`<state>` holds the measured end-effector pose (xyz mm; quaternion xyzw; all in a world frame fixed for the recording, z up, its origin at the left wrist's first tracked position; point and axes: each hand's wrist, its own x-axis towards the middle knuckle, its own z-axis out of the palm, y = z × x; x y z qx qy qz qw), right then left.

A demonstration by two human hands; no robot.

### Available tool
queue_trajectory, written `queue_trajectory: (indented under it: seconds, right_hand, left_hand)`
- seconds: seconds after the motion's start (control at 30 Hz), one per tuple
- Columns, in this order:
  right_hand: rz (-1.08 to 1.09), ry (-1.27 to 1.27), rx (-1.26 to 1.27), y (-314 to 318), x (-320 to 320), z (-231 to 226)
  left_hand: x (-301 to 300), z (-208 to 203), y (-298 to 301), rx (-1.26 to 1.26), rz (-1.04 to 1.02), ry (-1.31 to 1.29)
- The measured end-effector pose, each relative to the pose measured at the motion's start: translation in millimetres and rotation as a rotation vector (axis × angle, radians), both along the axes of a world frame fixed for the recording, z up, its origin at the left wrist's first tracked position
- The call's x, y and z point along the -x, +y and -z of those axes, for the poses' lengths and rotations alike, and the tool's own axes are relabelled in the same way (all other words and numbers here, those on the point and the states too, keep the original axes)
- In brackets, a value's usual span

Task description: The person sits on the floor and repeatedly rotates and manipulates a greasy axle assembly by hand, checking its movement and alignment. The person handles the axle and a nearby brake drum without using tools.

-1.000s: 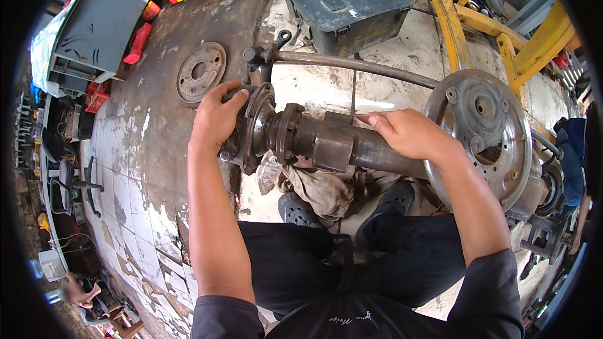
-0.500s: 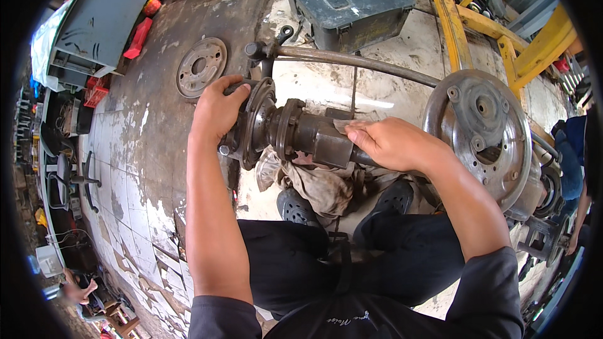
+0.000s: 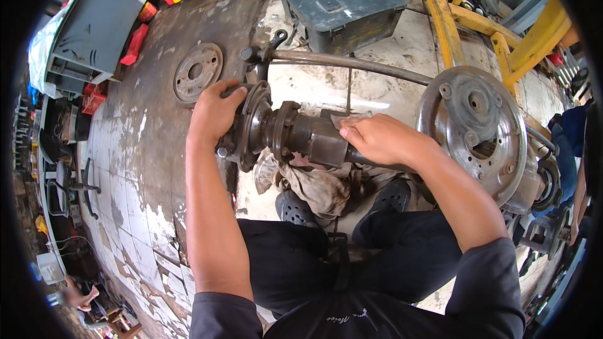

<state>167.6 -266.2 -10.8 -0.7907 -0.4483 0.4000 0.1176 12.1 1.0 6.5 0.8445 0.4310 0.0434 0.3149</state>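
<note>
A dark, greasy vehicle axle [image 3: 328, 141] lies across in front of me, with a flanged hub [image 3: 254, 127] at its left end. My left hand [image 3: 212, 114] is closed over that hub's outer end, fingers on top; their tips are partly hidden. Against the square block on the axle tube, my right hand [image 3: 384, 142] presses a small greyish sheet [image 3: 342, 122], pinched under the fingers. I cannot make out whether it is sandpaper or cloth. To the right of this hand stands a large round metal backing plate [image 3: 433, 110] with bolts and holes.
Behind the axle runs a long steel rod [image 3: 358, 63]. A dark green metal box [image 3: 342, 0] stands beyond it, and a yellow frame [image 3: 449, 31] at far right. A round plate [image 3: 188, 78] lies on the floor at left. Crumpled rags [image 3: 314, 188] sit under the axle by my feet.
My right hand has shifted slightly over the block, and more of the grey sheet shows. My left hand keeps its place on the hub. The whole view has drifted a little.
</note>
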Motion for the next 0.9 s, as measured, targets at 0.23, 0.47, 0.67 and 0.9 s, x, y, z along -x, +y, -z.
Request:
queue_trajectory:
  seconds: [0.23,0.47,0.67,0.9]
  right_hand:
    - [0.022,0.017,-0.071,-3,-10,20]
    - [-0.005,0.101,-0.152,-14,-20,29]
    - [-0.046,0.036,-0.009,4,-8,17]
    - [-0.034,-0.011,-0.075,2,-2,12]
  left_hand:
    - [0,2,3,0.047,0.012,-0.024]
    - [2,1,0,-0.058,0.029,-0.023]
    - [7,8,6,-0.004,0.030,-0.073]
    - [1,2,1,0.010,0.023,-0.042]
